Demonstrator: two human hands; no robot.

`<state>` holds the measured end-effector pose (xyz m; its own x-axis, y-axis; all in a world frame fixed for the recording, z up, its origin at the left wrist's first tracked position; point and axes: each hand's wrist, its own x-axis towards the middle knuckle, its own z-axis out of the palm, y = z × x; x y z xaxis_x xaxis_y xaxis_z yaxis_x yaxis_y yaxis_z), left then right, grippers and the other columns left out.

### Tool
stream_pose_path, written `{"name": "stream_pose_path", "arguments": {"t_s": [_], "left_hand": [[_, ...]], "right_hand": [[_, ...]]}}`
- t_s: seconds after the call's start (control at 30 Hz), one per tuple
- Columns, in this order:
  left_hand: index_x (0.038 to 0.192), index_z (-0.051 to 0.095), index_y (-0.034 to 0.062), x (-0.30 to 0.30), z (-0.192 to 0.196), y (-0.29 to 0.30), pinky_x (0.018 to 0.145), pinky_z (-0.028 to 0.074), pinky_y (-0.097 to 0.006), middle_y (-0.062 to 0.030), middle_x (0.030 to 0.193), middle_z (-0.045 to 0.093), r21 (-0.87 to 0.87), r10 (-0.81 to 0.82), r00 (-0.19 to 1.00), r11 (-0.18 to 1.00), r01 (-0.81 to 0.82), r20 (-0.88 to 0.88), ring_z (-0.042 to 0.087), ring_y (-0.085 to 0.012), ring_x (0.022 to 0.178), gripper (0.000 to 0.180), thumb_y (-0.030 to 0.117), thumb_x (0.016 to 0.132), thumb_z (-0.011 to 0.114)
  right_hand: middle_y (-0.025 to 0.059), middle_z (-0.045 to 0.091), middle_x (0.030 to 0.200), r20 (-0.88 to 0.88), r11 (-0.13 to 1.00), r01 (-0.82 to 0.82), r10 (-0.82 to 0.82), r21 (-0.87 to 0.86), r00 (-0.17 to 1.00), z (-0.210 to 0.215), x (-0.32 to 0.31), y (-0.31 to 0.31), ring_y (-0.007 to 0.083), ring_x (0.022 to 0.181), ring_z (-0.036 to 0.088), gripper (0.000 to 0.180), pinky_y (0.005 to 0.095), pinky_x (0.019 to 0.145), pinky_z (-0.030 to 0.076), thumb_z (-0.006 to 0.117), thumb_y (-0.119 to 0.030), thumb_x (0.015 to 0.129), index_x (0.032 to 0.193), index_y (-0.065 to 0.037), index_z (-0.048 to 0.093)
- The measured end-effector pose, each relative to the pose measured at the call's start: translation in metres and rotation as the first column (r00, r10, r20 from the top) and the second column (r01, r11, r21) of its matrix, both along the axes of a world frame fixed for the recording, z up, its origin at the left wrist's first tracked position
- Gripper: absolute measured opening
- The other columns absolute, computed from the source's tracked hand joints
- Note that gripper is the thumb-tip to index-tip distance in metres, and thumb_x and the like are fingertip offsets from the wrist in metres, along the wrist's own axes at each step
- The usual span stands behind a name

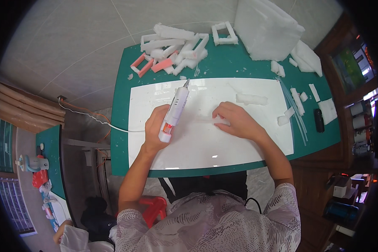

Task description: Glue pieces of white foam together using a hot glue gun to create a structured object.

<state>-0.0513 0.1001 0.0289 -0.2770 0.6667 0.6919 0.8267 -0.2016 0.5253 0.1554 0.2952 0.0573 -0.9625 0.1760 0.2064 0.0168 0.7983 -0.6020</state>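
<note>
On the glossy white sheet [256, 147] covering the middle of the green-topped table [121, 126], a slim, translucent white foam strip [222, 121] lies at the fingers of the right hand [237, 119]. Its long axis runs roughly left to right across the person's front, with its free end pointing toward the left hand [155, 126]. The right hand is the nearer, being in contact: its fingers are curled, thumb and fingertips closed about the strip; whether the strip is raised off the sheet cannot be determined. The left hand is wrapped firmly round the grip of a white hot-glue gun with a red-orange rear section [177, 105]. The gun's long axis points away from the body and slightly right, nearly crosswise to the strip. Its metal nozzle [187, 83] stands to the left of the strip and well beyond it; nozzle and strip are apart. This offset is judged the governing relation: the tip would need to come back toward the body and rightward to meet the strip. A thicker rough white foam bar [252, 99] rests beyond the right hand, untouched, also lying left to right.
</note>
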Motion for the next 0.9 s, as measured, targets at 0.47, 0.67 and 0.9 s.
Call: {"name": "stream_pose_path", "arguments": {"t_s": [0.47, 0.67, 0.9], "left_hand": [[0.111, 0.059, -0.0027, -0.002, 0.003, 0.001, 0.079, 0.051, -0.034, -0.0185, 0.106, 0.063, -0.028, -0.018, 0.998, 0.999, 0.020, 0.055, 0.065, -0.0312, 0.090, 0.039, -0.010, 0.073, 0.064], [0.111, 0.060, -0.0015, 0.001, 0.008, -0.001, 0.080, 0.050, -0.032, -0.0149, 0.104, 0.062, -0.048, 0.033, 0.990, 0.999, -0.026, 0.140, 0.064, -0.0286, 0.089, 0.036, -0.009, 0.076, 0.063], [0.110, 0.060, -0.0011, -0.005, 0.003, 0.001, 0.078, 0.049, -0.033, -0.0164, 0.099, 0.061, -0.073, 0.102, 0.967, 0.993, -0.087, 0.235, 0.063, -0.0327, 0.087, 0.035, -0.008, 0.075, 0.061]], "right_hand": [[0.0100, 0.059, 0.102, 0.108, 0.997, -0.060, 0.065, -0.041, 0.992, -0.013, 0.004, 0.007, 0.0290, 0.101, 0.055, 0.028, 0.0375, 0.088, 0.045, 0.073, -0.023, 0.083, 0.102, -0.006, 0.060], [0.0106, 0.060, 0.109, 0.199, 0.993, -0.101, 0.112, -0.064, 0.973, -0.006, 0.005, 0.007, 0.0300, 0.107, 0.055, 0.035, 0.0372, 0.093, 0.045, 0.073, -0.020, 0.083, 0.113, -0.006, 0.062], [0.0108, 0.056, 0.116, 0.265, 0.991, -0.130, 0.124, 0.008, 0.956, 0.003, 0.010, 0.003, 0.0293, 0.111, 0.054, 0.039, 0.0368, 0.095, 0.045, 0.074, -0.011, 0.079, 0.116, -0.006, 0.062]]}}
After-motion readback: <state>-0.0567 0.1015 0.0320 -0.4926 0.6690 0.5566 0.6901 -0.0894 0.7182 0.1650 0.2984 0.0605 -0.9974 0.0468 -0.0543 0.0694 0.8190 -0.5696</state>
